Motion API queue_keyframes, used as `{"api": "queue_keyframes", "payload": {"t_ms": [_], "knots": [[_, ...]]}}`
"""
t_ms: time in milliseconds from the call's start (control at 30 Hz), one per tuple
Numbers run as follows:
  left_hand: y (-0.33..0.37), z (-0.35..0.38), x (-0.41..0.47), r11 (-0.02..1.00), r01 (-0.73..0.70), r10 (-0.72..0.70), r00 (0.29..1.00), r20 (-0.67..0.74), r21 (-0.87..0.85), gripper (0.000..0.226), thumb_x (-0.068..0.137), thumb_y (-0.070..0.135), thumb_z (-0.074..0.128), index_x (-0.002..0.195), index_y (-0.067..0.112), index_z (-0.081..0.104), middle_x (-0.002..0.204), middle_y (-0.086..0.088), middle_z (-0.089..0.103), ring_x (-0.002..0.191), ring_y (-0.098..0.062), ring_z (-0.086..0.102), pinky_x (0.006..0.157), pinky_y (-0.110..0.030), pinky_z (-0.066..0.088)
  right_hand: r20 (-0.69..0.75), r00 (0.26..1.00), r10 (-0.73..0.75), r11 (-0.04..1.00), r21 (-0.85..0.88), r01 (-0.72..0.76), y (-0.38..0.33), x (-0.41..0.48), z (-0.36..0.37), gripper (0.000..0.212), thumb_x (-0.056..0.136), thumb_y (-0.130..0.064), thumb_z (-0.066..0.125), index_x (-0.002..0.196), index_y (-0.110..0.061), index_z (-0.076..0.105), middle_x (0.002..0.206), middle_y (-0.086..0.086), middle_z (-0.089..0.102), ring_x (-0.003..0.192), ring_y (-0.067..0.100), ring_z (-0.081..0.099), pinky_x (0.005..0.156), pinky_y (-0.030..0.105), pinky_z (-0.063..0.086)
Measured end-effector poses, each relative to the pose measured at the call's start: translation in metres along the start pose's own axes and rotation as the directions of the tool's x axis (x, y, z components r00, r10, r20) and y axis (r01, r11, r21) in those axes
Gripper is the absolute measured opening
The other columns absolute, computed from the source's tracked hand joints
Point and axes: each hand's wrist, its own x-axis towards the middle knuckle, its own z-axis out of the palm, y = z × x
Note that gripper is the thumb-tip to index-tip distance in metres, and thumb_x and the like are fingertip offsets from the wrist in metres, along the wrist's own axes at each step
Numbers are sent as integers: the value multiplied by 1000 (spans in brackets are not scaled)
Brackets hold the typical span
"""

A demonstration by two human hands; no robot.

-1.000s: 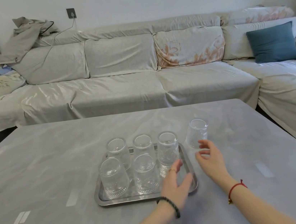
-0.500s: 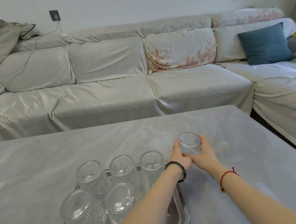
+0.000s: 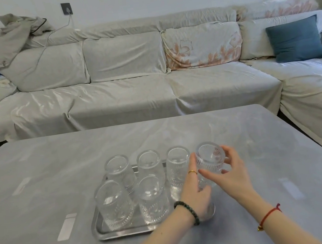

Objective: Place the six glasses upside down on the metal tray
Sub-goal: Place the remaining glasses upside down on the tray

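Note:
A metal tray [image 3: 117, 233] lies on the grey table with several clear ribbed glasses upside down on it, three in the back row [image 3: 149, 167] and two in front [image 3: 115, 205]. A sixth glass [image 3: 210, 159], bottom up, is held over the tray's front right corner. My right hand [image 3: 227, 176] grips it from the right and below. My left hand [image 3: 196, 195] touches its left side with the fingertips, palm over the tray's right end. Whether the glass rests on the tray is hidden by my hands.
The grey table [image 3: 43, 198] stretches wide on all sides of the tray. Behind it runs a long covered sofa [image 3: 128, 97] with a blue cushion [image 3: 294, 39] at the right and a jacket [image 3: 15, 34] at the left.
Both hands have brought the sixth glass from the table right of the tray back toward me, to over the tray's front right corner. The camera view shifted.

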Motion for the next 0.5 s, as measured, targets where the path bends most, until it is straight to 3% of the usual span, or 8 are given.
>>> {"api": "queue_keyframes", "payload": {"t_ms": [67,133,167,233,267,300,367,500], "knots": [[-7,-11,-20,999,33,-33,999,-3,25,79,84,-6,37,142,29,-5,141,21,11,133,3,24,91,8,26,48,999,15,1000,-2,-15,0,-15,9,70,56,-19,85,112,-28,45,104,-14,52,101,10,51,84,32,49],[-12,-21,-34,997,53,-53,999,8,62,80,84,-5,38,142,30,-5,137,24,12,125,-4,44,96,-12,40,76,997,14,1000,1,-14,0,-27,18,68,55,-18,86,109,-29,46,102,-15,54,100,9,52,81,28,48],[-14,-24,-40,996,53,-54,999,4,78,80,84,-6,38,142,29,-5,137,23,13,111,4,53,89,-10,45,85,996,9,1000,-6,-9,-1,-31,22,68,54,-18,86,109,-28,46,103,-12,56,99,10,53,79,26,48],[-18,-29,-46,995,67,-66,998,-16,73,79,83,-8,38,142,24,-5,141,17,14,82,32,43,73,5,38,102,995,-1,1000,-30,4,-1,-39,30,69,54,-18,86,110,-26,47,106,-7,57,99,12,53,80,27,46],[-21,-31,-48,995,80,-79,997,-24,67,79,83,-9,38,142,21,-5,144,14,14,85,39,34,75,9,33,107,994,-5,999,-43,9,-1,-42,34,70,54,-19,86,110,-27,46,106,-8,56,99,13,53,81,27,45],[-24,-33,-50,993,96,-94,995,-33,67,79,83,-8,39,142,20,-6,147,12,12,100,38,28,85,7,29,110,994,-10,999,-52,15,0,-44,37,69,54,-19,86,109,-28,45,103,-13,55,98,12,52,82,28,44],[-31,-34,-54,989,120,-116,992,-48,89,81,82,-5,40,143,20,-7,153,9,7,133,10,16,106,-6,23,113,994,-16,998,-63,24,2,-49,44,67,55,-19,86,106,-31,44,99,-22,52,96,11,52,83,27,41],[-40,-35,-56,984,143,-138,989,-58,105,81,83,-3,41,143,20,-8,155,7,5,141,-5,9,102,-1,16,96,995,11,997,-73,-4,9,-51,53,71,56,-18,85,116,-21,47,106,-6,53,102,17,52,88,28,42]]}}
